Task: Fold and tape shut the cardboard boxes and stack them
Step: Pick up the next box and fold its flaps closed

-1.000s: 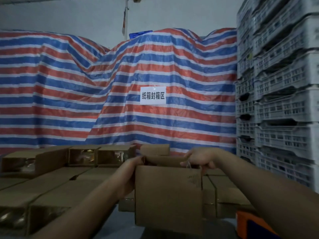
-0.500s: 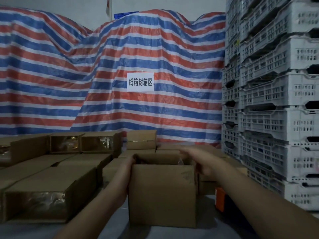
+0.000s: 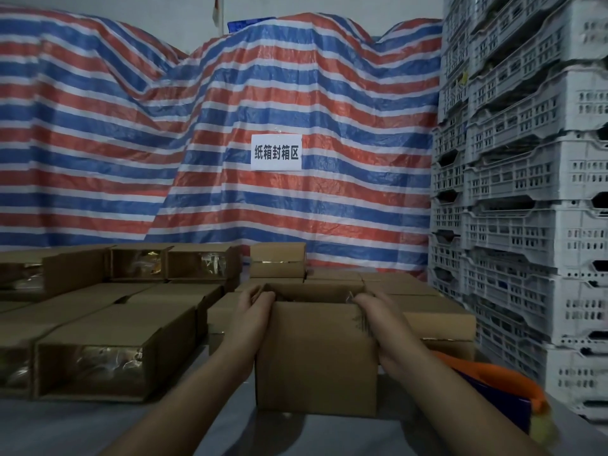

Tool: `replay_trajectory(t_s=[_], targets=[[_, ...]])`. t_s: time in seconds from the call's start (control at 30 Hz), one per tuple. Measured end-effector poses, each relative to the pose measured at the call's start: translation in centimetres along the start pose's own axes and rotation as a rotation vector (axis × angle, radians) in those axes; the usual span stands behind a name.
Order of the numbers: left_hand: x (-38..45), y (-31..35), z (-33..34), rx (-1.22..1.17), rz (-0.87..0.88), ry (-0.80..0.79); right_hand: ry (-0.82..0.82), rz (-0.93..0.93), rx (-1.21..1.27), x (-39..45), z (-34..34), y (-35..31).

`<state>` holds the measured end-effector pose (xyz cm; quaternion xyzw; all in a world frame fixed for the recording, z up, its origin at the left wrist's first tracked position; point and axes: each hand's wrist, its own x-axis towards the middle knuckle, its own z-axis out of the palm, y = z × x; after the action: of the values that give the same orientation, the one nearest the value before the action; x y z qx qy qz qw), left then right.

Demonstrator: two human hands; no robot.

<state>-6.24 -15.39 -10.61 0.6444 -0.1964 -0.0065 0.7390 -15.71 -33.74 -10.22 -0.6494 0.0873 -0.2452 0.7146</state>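
**Open box held between both hands**

Box (image 3: 316,357) upright on grey counter (image 3: 230,432), centred in view, top open, flaps not closed. Plain front face toward camera; strip of clear tape visible at upper right corner.

Left hand (image 3: 251,315) pressed against left upper edge of box, fingers curled over rim at left corner. Right hand (image 3: 378,319) against right upper edge, fingers curled over rim at right corner, thumb lying along right side. Hands apart, one per side, box clamped between them. Both forearms extended from bottom of view, flanking box.

Taped boxes (image 3: 98,357) laid in rows on counter left of held box, clear tape on ends facing camera; second tier (image 3: 171,263) stacked at rear. Further boxes (image 3: 427,314) just behind and right of held box; single small box (image 3: 278,260) on top at rear centre.

Orange object (image 3: 493,376) on counter right of right forearm; identity cannot be told.

Striped tarp (image 3: 296,93) behind counter, white sign (image 3: 276,152) with printed characters fixed to it. Stacked grey crates (image 3: 526,159) at right.
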Motion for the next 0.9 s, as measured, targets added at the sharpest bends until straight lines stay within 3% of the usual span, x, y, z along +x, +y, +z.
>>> replay_trajectory(t_s=[0.2, 0.57, 0.73, 0.9], targets=[[-0.3, 0.1, 0.0, -0.033, -0.072, -0.021, -0.155, 0.010, 0.037, -0.7, -0.5, -0.3], [0.3, -0.9, -0.9, -0.061, -0.178, -0.121, -0.115, 0.007, 0.012, -1.0, -0.4, -0.1], [0.8, -0.9, -0.9, 0.010, -0.217, -0.011, -0.021, -0.007, 0.033, -1.1, -0.4, 0.7], [1.4, -0.6, -2.5, 0.054, -0.177, -0.148, 0.163, -0.052, 0.147, -1.4, -1.1, 2.0]])
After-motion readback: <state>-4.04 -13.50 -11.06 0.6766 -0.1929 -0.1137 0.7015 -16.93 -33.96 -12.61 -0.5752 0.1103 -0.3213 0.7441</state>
